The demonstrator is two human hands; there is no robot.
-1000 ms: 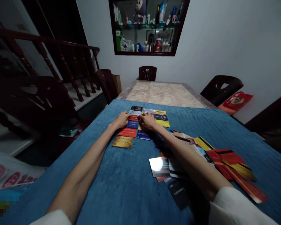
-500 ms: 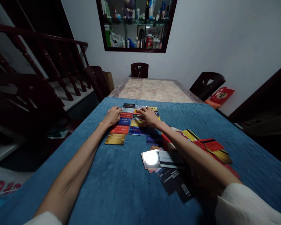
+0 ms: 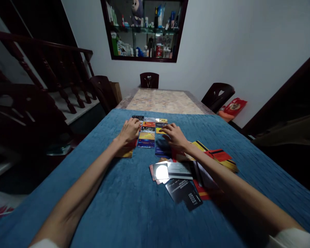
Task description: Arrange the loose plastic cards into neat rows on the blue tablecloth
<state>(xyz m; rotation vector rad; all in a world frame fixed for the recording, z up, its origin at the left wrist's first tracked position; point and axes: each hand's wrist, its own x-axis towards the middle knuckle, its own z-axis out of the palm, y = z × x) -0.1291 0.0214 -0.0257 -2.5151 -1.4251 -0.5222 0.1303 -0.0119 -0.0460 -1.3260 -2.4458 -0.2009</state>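
Note:
Plastic cards lie in columns on the blue cloth [image 3: 111, 193]. My left hand [image 3: 130, 131] rests over the left column, fingers stretched forward and slightly bent; it hides most of those cards, with a black card [image 3: 137, 117] showing beyond it and a gold card [image 3: 125, 153] nearer me. In the middle column are an orange card [image 3: 149, 124], a yellow card [image 3: 146, 136] and a blue card [image 3: 146, 143]. My right hand [image 3: 175, 136] is over the right column, fingers apart, fingertips at a yellow card [image 3: 159, 131]. A dark blue card [image 3: 162, 151] lies below that hand.
A loose pile spreads under my right forearm: a grey striped card [image 3: 181, 170], black cards [image 3: 181, 188], a red card [image 3: 219, 155] and others. Chairs [image 3: 218, 96] stand around the table, whose patterned far end [image 3: 160, 100] is uncovered. A shelf niche [image 3: 144, 59] is in the wall.
My right hand has moved right, from the middle column to the right column, uncovering the middle cards. My left hand stays over the left column. The view has shifted slightly.

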